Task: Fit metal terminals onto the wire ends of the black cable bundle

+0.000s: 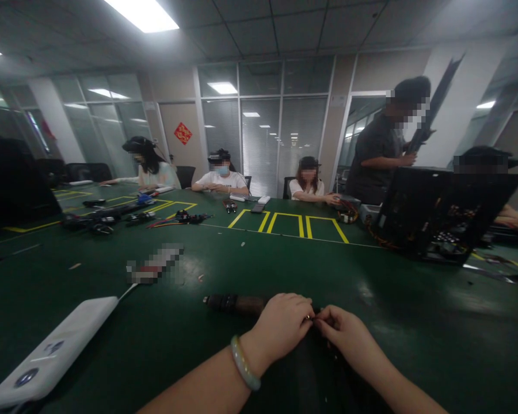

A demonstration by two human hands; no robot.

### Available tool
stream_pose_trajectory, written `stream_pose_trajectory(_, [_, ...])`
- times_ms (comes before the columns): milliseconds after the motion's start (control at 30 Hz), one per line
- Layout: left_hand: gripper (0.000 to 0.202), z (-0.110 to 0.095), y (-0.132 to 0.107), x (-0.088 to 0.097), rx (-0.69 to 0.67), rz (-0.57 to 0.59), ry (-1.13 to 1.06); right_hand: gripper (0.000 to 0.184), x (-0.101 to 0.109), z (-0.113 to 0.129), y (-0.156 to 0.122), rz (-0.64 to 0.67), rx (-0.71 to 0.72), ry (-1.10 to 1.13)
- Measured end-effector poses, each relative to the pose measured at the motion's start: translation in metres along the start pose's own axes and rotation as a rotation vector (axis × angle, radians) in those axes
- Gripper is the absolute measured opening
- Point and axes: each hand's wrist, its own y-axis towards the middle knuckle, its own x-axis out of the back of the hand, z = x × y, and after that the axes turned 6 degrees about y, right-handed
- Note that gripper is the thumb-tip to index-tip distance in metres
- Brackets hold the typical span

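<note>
The left hand (285, 323) is curled over a dark cylindrical tool (248, 305) near the front of the table (259, 263); whether it grips the tool firmly or only rests over it cannot be told. The right hand (337, 330) has its thumb and fingertips pressed together, pinching a small piece (313, 318), too small to identify, right beside the left fingertips. The tool lies crosswise, its metal-tipped end (205, 300) pointing left beyond the left hand and its brown body running under the fingers. A pale bracelet (244, 363) circles the left wrist. Well to the left, a white oblong device (56, 351) lies slantwise, its thin white cable (128, 291) reaching toward a pixelated object (157, 264). A small pale scrap (201, 278) lies just beyond the tool's tip. Farther across, yellow markings (286, 216) form open rectangles on the green surface, with dark wired parts (189, 217) to their left and more dark components (103, 218) heaped past those. To the right stands a black open-framed case (427, 213) with wires spilling beside it. Along the far side sit three people, one wearing a blue mask (221, 170); another person stands behind the case, holding a long dark panel (435, 106). A red diamond decoration (182, 133) hangs on the wall behind.
</note>
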Motion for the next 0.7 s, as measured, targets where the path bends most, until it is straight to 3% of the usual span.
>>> stream_pose_trajectory(233, [0.010,-0.0033,-0.0012,0.0016,0.110,-0.012,0.005,0.014,0.0020,0.0089,-0.0034,-0.014,0.009,-0.053])
stream_pose_trajectory(700, [0.017,-0.0024,-0.0038,0.0032,0.061,-0.029,-0.031,0.016,0.0032,0.0048,-0.0026,-0.007,0.015,-0.059])
